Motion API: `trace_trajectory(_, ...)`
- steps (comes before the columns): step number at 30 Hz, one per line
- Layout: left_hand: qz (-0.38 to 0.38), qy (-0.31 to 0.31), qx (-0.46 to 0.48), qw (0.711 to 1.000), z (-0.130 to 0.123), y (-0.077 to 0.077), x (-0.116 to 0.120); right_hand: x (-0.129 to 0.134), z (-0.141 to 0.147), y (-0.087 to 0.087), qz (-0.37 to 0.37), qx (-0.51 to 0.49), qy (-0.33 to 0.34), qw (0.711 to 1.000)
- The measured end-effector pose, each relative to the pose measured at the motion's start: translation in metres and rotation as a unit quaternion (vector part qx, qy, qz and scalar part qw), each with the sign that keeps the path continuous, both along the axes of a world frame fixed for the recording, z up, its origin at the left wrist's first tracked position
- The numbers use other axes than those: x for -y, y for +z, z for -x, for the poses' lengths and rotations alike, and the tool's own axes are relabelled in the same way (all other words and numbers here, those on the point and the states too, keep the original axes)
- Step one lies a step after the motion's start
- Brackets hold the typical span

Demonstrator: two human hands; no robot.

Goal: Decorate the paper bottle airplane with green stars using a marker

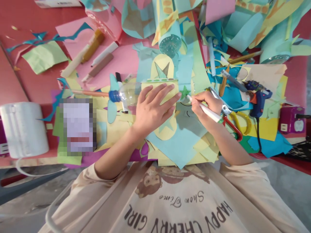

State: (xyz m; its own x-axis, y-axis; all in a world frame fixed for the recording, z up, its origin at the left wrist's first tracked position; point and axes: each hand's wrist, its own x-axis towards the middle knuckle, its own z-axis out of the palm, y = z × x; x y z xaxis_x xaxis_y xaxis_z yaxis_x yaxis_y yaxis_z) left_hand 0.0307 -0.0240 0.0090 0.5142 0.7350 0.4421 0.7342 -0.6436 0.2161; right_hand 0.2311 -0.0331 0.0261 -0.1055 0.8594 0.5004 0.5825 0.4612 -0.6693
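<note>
A clear plastic bottle (131,94) with a blue cap lies on its side, its middle wrapped in yellow paper. My left hand (155,106) rests over the wrap with fingers spread, holding the bottle steady. Yellow rounded pieces with star shapes (162,67) stick out on the far and near sides of it. In my right hand (206,105) is a white marker with a green end (210,113), pinched between the fingers. The marker's tip touches or nearly touches a green star (185,92) at the bottle's base end.
Paper scraps cover the red table. Markers (104,55) lie at the far left, and a phone-like device (77,124) nearer. At right are scissors (243,123), a blue glue gun (259,102) and a purple power socket (291,119). Decorated bottles (170,43) stand at the back.
</note>
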Motion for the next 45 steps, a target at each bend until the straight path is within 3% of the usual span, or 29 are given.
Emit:
trace_trajectory(5, 0.028, 0.0, 0.008, 1.0, 0.0002, -0.0011, -0.0009, 0.0009, 0.0013, 0.0001, 0.017, 0.013, -0.011, 1.0)
trace_trajectory(9, 0.006, 0.003, -0.004, 1.0, -0.0001, -0.0007, -0.0009, 0.0009, 0.0008, 0.0014, 0.025, -0.001, 0.003, 1.0)
trace_trajectory(16, 0.051, -0.004, 0.005, 0.999, -0.0001, 0.0049, 0.0038, 0.0026, -0.0057, -0.0055, 0.054, -0.151, -0.02, 0.987)
trace_trajectory(22, 0.057, -0.008, 0.004, 0.998, -0.0001, 0.0059, 0.0046, -0.0009, -0.0019, 0.0024, 0.046, -0.055, 0.04, 0.997)
trace_trajectory(26, 0.027, -0.008, -0.001, 1.0, 0.0001, 0.0047, 0.0046, -0.0023, -0.0012, 0.0019, 0.019, -0.026, 0.042, 0.999)
trace_trajectory(42, 0.056, -0.005, 0.022, 0.998, -0.0001, 0.0029, 0.0043, -0.0018, 0.0001, 0.0015, 0.028, -0.011, 0.048, 0.998)
trace_trajectory(45, 0.039, -0.001, 0.012, 0.999, 0.0, 0.0029, 0.0039, -0.0001, -0.0031, 0.0007, 0.01, -0.036, 0.015, 0.999)
